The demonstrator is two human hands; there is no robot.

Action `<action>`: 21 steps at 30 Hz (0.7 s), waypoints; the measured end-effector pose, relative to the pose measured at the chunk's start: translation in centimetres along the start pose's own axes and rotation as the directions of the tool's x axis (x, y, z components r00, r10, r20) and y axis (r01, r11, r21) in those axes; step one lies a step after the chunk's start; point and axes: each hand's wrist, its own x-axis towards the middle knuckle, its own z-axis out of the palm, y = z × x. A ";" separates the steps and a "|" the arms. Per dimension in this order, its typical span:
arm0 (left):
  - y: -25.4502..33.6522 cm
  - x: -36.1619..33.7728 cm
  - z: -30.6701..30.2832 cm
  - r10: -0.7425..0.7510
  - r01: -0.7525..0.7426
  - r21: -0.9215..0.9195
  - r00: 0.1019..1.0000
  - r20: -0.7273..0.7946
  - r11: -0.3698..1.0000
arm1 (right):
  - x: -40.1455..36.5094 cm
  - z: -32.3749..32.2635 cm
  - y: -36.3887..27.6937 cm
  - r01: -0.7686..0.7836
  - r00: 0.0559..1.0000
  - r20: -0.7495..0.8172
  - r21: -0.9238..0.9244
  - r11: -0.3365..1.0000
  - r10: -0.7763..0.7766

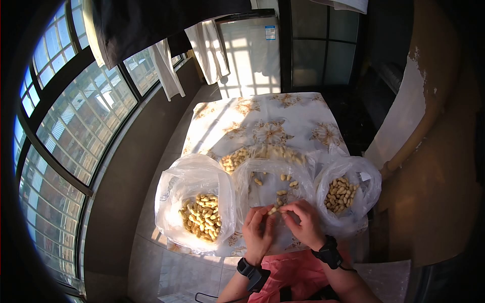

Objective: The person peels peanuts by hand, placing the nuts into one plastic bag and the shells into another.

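Observation:
Between the fingertips of both hands is a pale peanut [273, 210], in front of the middle clear plastic bag [247, 189]. My left hand [258, 232] pinches it from the left. From the right, the closed thumb and forefinger of my right hand [304, 225] meet its other end; the exact contact is too small to make out. A few loose peanuts [281, 192] lie just beyond my fingers on the middle bag. To the left, an open plastic bag [169, 187] holds a heap of peanuts [203, 214]. Another open bag [371, 189] on the right holds a smaller heap [341, 194].
More peanuts [235, 159] lie at the back of the middle bag. All the bags stand on a table with a flowered cloth [212, 121]. Barred windows [88, 121] run along the left wall. A white cabinet-like appliance [252, 50] stands beyond the table.

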 end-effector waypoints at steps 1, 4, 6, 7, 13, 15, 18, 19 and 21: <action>0.0 0.0 0.0 0.000 0.000 0.002 1.000 -0.005 1.000 | 0.0 0.0 0.0 -0.001 1.000 0.002 -0.001 1.000 0.001; 0.1 0.0 0.0 -0.011 0.010 -0.019 1.000 -0.007 1.000 | 0.0 -0.1 -0.1 -0.005 1.000 0.007 -0.002 1.000 0.005; 0.3 0.1 -0.1 -0.006 0.006 -0.015 1.000 -0.005 1.000 | 0.0 -0.1 -0.1 -0.008 1.000 0.009 -0.003 1.000 0.008; 0.3 0.1 -0.1 -0.001 0.001 -0.012 1.000 -0.003 1.000 | 0.0 -0.1 -0.2 -0.011 1.000 0.012 -0.007 1.000 0.011; 0.3 0.0 -0.1 0.002 -0.002 -0.015 1.000 -0.005 1.000 | 0.0 -0.1 -0.3 -0.016 1.000 0.009 -0.007 1.000 0.016; 0.2 0.0 -0.2 -0.001 0.001 -0.014 1.000 -0.005 1.000 | 0.0 -0.2 -0.3 -0.017 1.000 0.009 -0.008 1.000 0.017; -0.3 -0.1 -0.1 -0.017 0.017 -0.029 1.000 -0.006 0.999 | 0.0 -0.1 -0.2 -0.018 1.000 0.014 -0.009 1.000 0.018; -0.5 -0.2 0.0 -0.031 0.031 -0.045 0.999 -0.006 0.999 | 0.0 -0.1 -0.2 -0.016 1.000 0.015 -0.006 1.000 0.016; -0.4 -0.2 0.0 -0.037 0.037 -0.052 0.999 -0.006 0.998 | 0.0 -0.2 -0.1 -0.014 1.000 0.015 -0.003 1.000 0.014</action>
